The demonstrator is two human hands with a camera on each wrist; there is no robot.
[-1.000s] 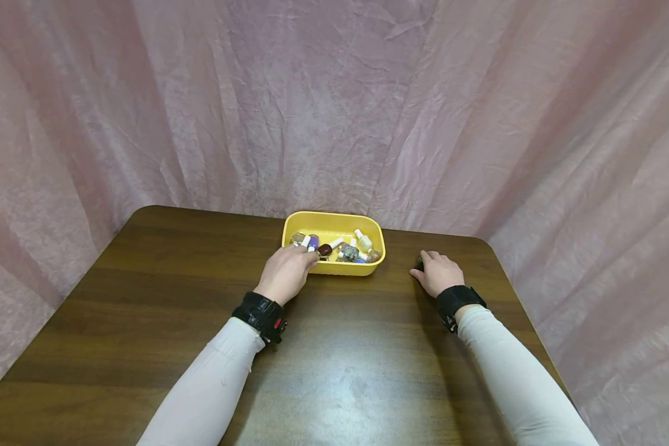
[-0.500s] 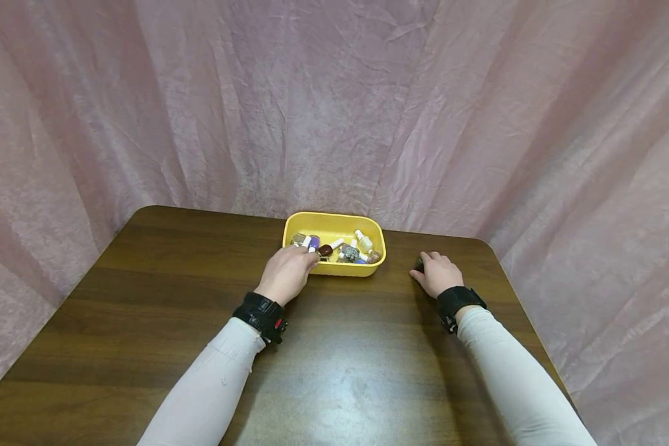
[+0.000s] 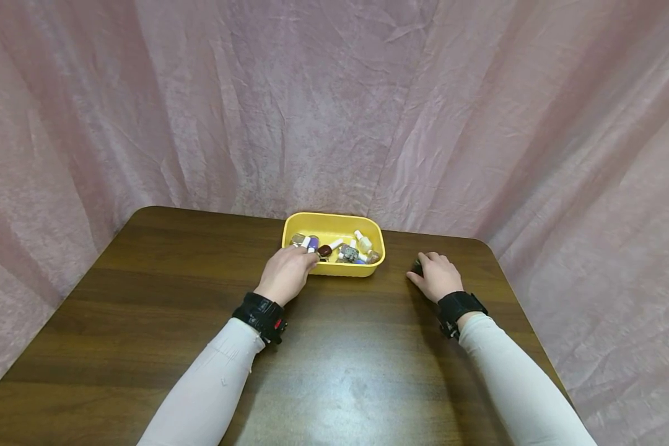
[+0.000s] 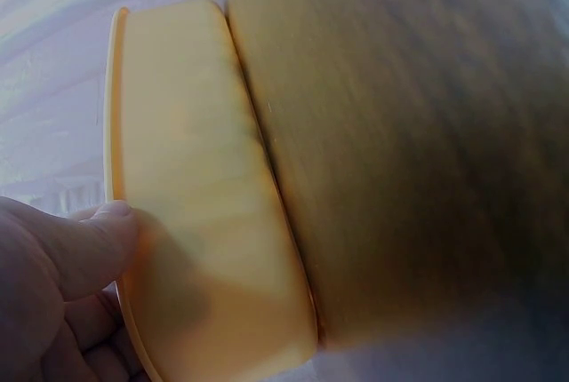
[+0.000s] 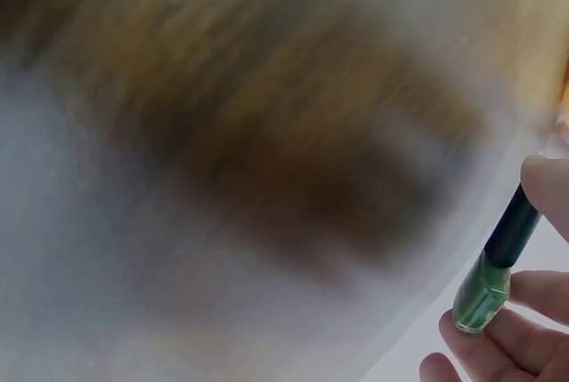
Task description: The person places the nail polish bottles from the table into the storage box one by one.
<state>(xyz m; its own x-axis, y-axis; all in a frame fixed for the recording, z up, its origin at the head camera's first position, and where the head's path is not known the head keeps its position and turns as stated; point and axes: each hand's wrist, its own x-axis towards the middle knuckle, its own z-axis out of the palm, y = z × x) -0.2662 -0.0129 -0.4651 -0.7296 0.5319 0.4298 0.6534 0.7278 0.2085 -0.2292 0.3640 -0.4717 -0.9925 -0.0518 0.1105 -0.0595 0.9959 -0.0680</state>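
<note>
My left hand [image 3: 286, 272] grips the near left rim of a yellow plastic bin [image 3: 345, 270]. In the left wrist view its thumb presses the outer wall [image 4: 209, 178], with the other fingers beyond the rim. Inside the bin lie several small nail polish bottles, among them a dark red one [image 3: 325, 250], a purple one [image 3: 313, 242] and a pale one [image 3: 363, 240]. To the right of the bin, my right hand [image 3: 437, 277] holds a green nail polish bottle [image 5: 484, 293] with a black cap, thumb at the cap and fingers at the glass. In the head view that bottle is mostly hidden.
The brown wooden table [image 3: 334, 347] has rounded far corners. Behind it hangs a pink curtain [image 3: 334, 111], which also closes off the sides. The bin stands near the table's far edge. Both wrists wear black straps.
My right hand has shifted very slightly to the left with the green nail polish bottle. The left hand and the bin stay in place.
</note>
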